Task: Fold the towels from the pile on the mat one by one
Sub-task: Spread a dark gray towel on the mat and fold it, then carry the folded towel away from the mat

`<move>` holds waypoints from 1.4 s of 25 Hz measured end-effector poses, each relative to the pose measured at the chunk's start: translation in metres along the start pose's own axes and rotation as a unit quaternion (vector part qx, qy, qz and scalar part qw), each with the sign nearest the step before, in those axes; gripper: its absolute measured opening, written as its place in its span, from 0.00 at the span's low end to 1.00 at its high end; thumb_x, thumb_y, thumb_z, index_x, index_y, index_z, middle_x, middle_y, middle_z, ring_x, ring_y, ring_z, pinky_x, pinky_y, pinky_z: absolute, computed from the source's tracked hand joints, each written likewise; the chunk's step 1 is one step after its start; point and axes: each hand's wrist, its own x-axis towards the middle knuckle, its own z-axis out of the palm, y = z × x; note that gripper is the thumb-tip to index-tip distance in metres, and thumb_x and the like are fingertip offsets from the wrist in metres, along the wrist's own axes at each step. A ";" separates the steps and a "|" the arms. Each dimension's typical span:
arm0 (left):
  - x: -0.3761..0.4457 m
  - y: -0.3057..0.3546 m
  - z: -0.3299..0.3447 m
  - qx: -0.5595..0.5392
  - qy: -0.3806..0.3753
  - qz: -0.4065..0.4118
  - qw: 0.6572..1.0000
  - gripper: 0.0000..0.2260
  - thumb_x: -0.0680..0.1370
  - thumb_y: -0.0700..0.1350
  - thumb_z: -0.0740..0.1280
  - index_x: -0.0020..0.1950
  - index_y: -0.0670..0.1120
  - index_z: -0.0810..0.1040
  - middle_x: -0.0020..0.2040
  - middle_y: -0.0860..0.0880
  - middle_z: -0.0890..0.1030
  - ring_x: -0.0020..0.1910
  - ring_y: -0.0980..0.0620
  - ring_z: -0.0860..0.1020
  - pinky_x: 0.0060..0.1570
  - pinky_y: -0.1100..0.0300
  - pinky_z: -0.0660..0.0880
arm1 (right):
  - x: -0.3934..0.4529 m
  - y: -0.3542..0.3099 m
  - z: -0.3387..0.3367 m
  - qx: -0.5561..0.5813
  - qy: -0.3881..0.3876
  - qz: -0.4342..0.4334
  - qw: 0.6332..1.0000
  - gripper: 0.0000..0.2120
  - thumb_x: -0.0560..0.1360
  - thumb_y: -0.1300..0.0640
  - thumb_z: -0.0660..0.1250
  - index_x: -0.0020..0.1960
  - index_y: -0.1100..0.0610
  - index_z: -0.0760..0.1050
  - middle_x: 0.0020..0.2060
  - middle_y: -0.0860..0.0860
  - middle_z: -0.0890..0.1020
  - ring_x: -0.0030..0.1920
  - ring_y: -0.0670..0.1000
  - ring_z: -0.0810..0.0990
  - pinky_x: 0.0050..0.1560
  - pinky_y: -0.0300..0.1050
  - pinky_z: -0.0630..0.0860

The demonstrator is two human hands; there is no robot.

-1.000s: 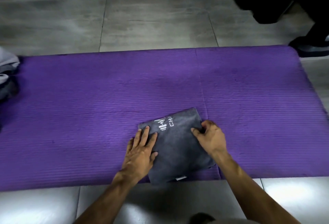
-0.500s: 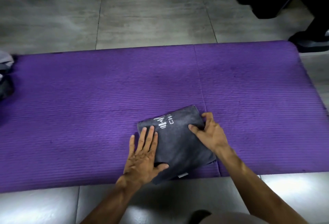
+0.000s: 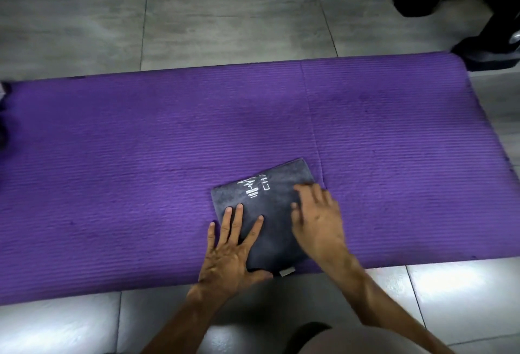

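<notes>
At the far left edge of the mat point(image 3: 140, 156) a sliver of pale and dark fabric point(image 3: 2, 111) shows; whether it is the remaining pile cannot be confirmed, since most of it lies out of frame

The left hand point(image 3: 229, 252) lies flat with fingers spread and straight, pressing the left margin of the folded grey towel point(image 3: 270, 213); its little finger rests on the mat. It grips nothing

The towel sits near the mat's front edge, slightly rotated, its white printed logo point(image 3: 257, 186) facing up and a small tag point(image 3: 287, 271) protruding at the near corner

The right hand point(image 3: 318, 221) is motion-blurred; it rests on the towel's right half with fingers extended, apparently smoothing, not grasping

Failure risks:
- Uneven sideways pressure from either palm may shear the layers and open the fold
- Lifting by one edge may let the stack unfold
- A push toward the body may slide the towel off the mat onto the tile floor point(image 3: 225, 15)
</notes>
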 end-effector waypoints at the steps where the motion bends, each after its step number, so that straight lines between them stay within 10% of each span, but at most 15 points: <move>1: 0.001 0.000 0.002 0.002 0.003 0.001 1.000 0.52 0.62 0.81 0.54 0.79 0.54 0.54 0.79 0.40 0.55 0.77 0.41 0.52 0.69 0.41 0.48 | -0.003 -0.013 0.013 0.017 -0.027 -0.046 0.998 0.21 0.78 0.51 0.57 0.68 0.56 0.71 0.66 0.57 0.76 0.65 0.61 0.75 0.64 0.60 0.73; 4: -0.005 0.001 0.006 -0.008 0.034 0.001 0.999 0.49 0.65 0.78 0.54 0.79 0.54 0.54 0.79 0.42 0.54 0.77 0.42 0.53 0.69 0.42 0.50 | 0.008 -0.012 0.046 -0.057 -0.122 -0.118 0.984 0.27 0.81 0.43 0.49 0.77 0.51 0.59 0.77 0.54 0.61 0.77 0.59 0.59 0.74 0.62 0.60; 9: -0.025 -0.011 0.010 -0.096 0.101 0.045 0.989 0.30 0.78 0.69 0.50 0.77 0.56 0.61 0.79 0.50 0.56 0.77 0.49 0.55 0.71 0.47 0.53 | 0.057 0.042 0.038 -0.124 -0.122 0.087 0.981 0.35 0.77 0.39 0.42 0.78 0.53 0.60 0.77 0.56 0.60 0.78 0.63 0.54 0.76 0.63 0.48; 13: -0.033 -0.062 0.000 -0.190 0.193 -0.062 0.961 0.26 0.82 0.61 0.51 0.67 0.45 0.75 0.66 0.44 0.77 0.63 0.44 0.75 0.69 0.60 0.60 | 0.064 -0.022 0.042 -0.092 -0.065 -0.175 0.978 0.31 0.75 0.47 0.54 0.75 0.57 0.64 0.76 0.57 0.64 0.75 0.60 0.62 0.76 0.59 0.55; 17: -0.031 -0.098 -0.023 -0.232 0.226 -0.176 0.929 0.24 0.79 0.58 0.54 0.63 0.44 0.76 0.58 0.43 0.79 0.56 0.40 0.75 0.61 0.52 0.66 | 0.089 -0.084 0.055 -0.075 -0.306 -0.231 0.920 0.28 0.76 0.41 0.65 0.71 0.52 0.67 0.68 0.51 0.72 0.67 0.56 0.71 0.70 0.51 0.64; 22: 0.038 -0.154 -0.099 -0.354 0.266 -0.233 0.866 0.29 0.75 0.63 0.59 0.70 0.47 0.71 0.55 0.45 0.80 0.54 0.43 0.78 0.59 0.50 0.73 | 0.147 -0.095 0.021 0.084 -0.515 -0.138 0.842 0.12 0.70 0.50 0.75 0.43 0.49 0.72 0.36 0.44 0.74 0.35 0.46 0.73 0.35 0.41 0.68; 35: -0.068 -0.114 -0.556 -0.270 0.163 -0.148 0.937 0.38 0.75 0.64 0.65 0.79 0.53 0.55 0.74 0.42 0.67 0.73 0.43 0.63 0.70 0.52 0.61 | 0.181 -0.293 -0.469 0.406 -0.315 -0.091 0.853 0.12 0.73 0.59 0.74 0.46 0.61 0.71 0.38 0.56 0.73 0.40 0.46 0.70 0.42 0.40 0.69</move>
